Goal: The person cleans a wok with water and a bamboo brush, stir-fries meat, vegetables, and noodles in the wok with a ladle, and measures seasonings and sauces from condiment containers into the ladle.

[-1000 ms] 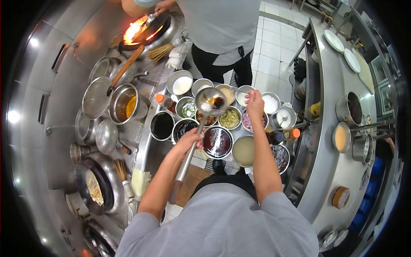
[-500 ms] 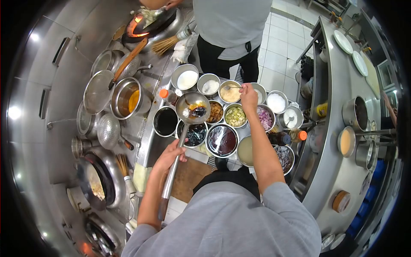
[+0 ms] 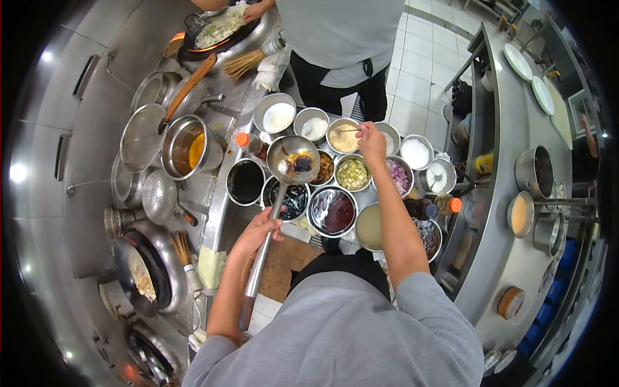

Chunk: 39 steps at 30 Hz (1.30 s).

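My left hand [image 3: 259,232] is closed around the long steel handle of a ladle [image 3: 293,147]. The ladle's bowl is held over the containers, with dark sauce [image 3: 302,164] and a little white powder in it. Farther right, my right hand [image 3: 372,143] grips a small spoon [image 3: 349,131], whose tip is in a round tin of pale yellow granules [image 3: 342,139]. Below that hand are a tin of chopped green vegetable [image 3: 353,174] and one of chopped purple onion [image 3: 398,175]. A pot of dark red sauce [image 3: 333,211] stands nearer my body.
Several tins of white powder, like this one [image 3: 278,116], line the far row. An orange-capped bottle [image 3: 249,143] stands left of the ladle. Strainers and a steel pot [image 3: 191,149] are at left. A co-worker [image 3: 340,45] stands ahead by a wok [image 3: 222,32].
The dark sauce in the ladle has gathered into a more compact patch. My right hand stays at the granule tin. The co-worker's tossed food is now down in the wok, with less flame showing.
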Motion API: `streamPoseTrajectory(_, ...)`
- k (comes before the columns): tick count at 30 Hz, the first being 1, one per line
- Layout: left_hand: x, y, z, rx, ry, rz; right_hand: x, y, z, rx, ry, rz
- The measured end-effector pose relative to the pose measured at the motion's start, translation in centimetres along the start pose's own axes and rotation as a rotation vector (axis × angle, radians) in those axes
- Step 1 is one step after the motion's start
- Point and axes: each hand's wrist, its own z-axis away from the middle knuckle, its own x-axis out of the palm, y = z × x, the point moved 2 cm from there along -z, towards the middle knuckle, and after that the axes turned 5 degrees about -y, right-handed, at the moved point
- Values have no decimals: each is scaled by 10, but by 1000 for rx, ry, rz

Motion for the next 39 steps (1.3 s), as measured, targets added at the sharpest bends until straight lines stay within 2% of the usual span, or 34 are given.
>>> streamPoseTrajectory(10,2,3,-3,-4,-5,5,-6,-8,2,-18,-4,50)
streamPoseTrajectory(12,3,5,-5,-7,-3,-1,-6,-12,4,-52,-96,30)
streamPoseTrajectory(16,3,3,-7,-10,-3,-10,-16,-23,6,-22,-16,72)
streamPoseTrajectory(21,4,4,-9,-11,-12,-30,-7,-7,1,272,-70,-196)
streamPoseTrajectory(22,3,2,-10,-12,-14,-27,-3,1,0,272,-70,-196)
streamPoseTrajectory(24,2,2,-11,-11,-12,-23,0,9,-2,128,52,-83)
streamPoseTrajectory(27,3,2,-10,-16,-9,-7,-3,7,-1,22,2,-6)
streamPoseTrajectory(31,3,2,-12,-18,-5,-13,-2,1,-5,81,-90,-46)
streamPoseTrajectory(34,3,2,-12,-20,-4,-13,-3,-1,-7,17,29,-57)
streamPoseTrajectory(39,6,4,-11,-26,-6,-15,-2,-11,-2,-94,-99,67)
